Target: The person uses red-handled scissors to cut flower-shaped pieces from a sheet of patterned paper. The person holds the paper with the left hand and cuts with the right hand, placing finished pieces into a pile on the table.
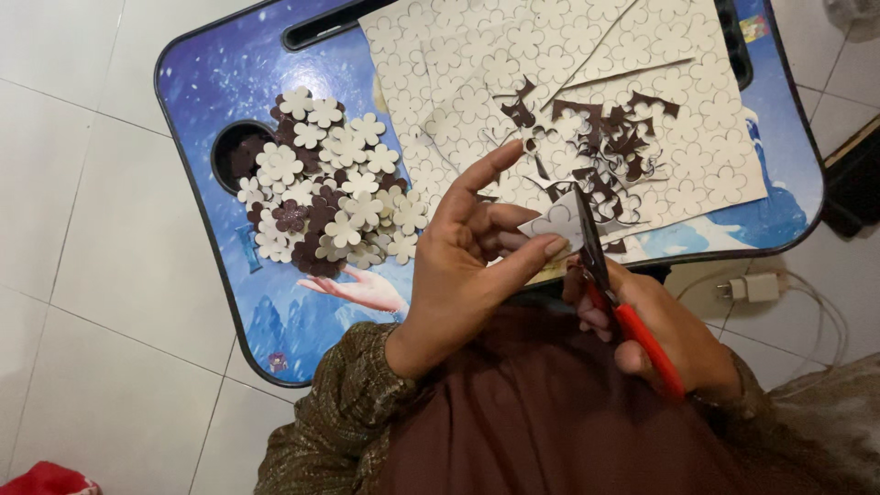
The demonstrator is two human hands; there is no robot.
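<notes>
The left hand point(467, 266) pinches a small pale cut-out piece point(557, 220) between thumb and fingers, just above the lap. The right hand point(665, 335) grips red-handled scissors point(623, 307), whose dark blades reach up to the piece's edge. Beyond them a blue lap tray point(211, 82) bears a heap of cream and brown flower shapes point(325, 188) on its left part, and flower-patterned sheets point(550, 64) with brown offcuts point(610, 147) on its right part. A white plug adapter point(753, 289) lies on the tiled floor
</notes>
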